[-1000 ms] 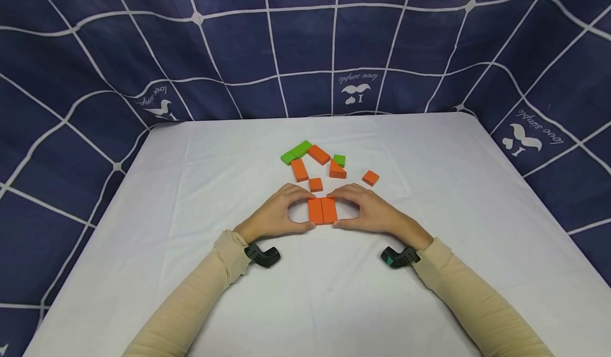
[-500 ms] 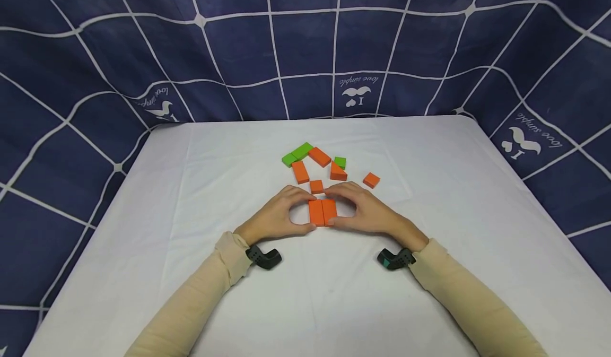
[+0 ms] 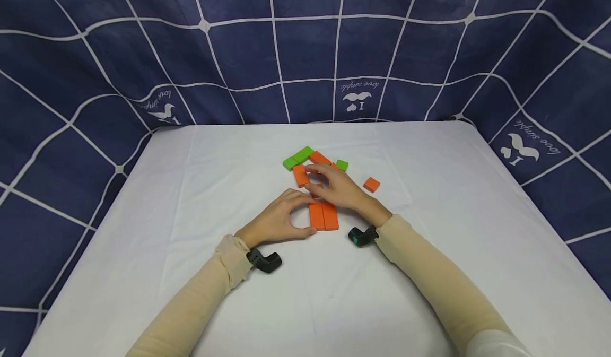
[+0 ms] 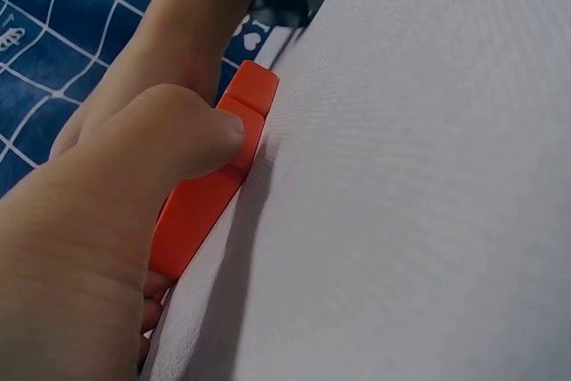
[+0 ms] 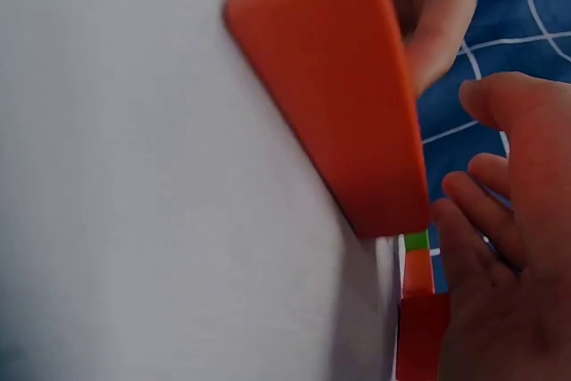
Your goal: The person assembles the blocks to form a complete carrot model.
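Two orange rectangular blocks, one on the left (image 3: 316, 217) and one on the right (image 3: 330, 219), lie side by side on the white table. My left hand (image 3: 274, 221) holds the left one between thumb and fingers; in the left wrist view the thumb presses the orange side (image 4: 201, 211). Farther back, my right hand (image 3: 342, 187) reaches over the small orange block, partly hiding it. Its thumb and fingertips are spread beside another orange block (image 3: 300, 176), apparently not gripping it. The right wrist view shows the right hand (image 5: 500, 238) with nothing between its fingers.
Two green blocks (image 3: 298, 158) and an orange block (image 3: 320, 158) lie at the back. A small green block (image 3: 342, 164) is behind the right hand, which hides most of an orange triangle. Another small orange block (image 3: 372, 184) lies to the right. Blue grid cloth (image 3: 305, 44) hangs behind the table.
My right hand has let go of the right orange block and moved back and to the left, toward the loose orange block. The left hand stays at the paired blocks.
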A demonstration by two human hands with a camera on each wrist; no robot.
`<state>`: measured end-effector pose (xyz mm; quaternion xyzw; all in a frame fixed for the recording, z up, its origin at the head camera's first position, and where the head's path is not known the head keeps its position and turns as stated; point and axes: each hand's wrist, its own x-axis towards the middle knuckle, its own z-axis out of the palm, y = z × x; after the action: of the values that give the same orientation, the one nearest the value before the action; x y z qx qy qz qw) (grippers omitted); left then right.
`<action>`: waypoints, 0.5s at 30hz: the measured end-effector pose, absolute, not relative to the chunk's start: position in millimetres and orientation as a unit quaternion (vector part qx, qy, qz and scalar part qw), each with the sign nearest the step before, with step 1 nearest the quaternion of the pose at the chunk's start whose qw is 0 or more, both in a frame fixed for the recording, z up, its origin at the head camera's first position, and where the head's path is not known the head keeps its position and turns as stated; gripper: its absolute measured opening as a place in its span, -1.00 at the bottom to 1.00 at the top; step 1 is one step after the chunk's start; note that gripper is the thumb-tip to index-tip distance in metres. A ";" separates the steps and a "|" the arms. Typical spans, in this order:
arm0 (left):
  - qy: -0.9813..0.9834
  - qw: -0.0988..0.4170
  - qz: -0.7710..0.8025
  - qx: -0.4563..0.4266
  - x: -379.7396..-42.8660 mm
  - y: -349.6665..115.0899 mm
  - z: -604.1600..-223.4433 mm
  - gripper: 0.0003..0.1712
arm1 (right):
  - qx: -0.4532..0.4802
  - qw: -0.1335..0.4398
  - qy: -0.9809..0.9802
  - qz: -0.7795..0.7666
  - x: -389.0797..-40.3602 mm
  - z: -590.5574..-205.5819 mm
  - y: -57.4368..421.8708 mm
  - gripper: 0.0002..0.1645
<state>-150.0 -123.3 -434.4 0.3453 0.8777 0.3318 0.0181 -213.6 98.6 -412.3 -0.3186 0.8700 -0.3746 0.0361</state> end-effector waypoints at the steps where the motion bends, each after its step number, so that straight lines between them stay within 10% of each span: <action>1: 0.877 0.017 0.333 0.345 -149.9 -123.4 -434.3 -0.31 | -0.319 0.039 0.873 -0.367 -217.3 -411.0 97.0 -0.35; 15: 0.876 0.011 0.334 0.348 -151.0 -124.9 -436.3 -0.29 | -0.319 0.090 0.901 -0.280 -241.5 -405.6 79.7 -0.18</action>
<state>-151.0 -124.9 -436.3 0.3485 0.8758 0.3339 0.0109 -241.5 79.7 -405.6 -0.3187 0.9010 -0.2799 0.0904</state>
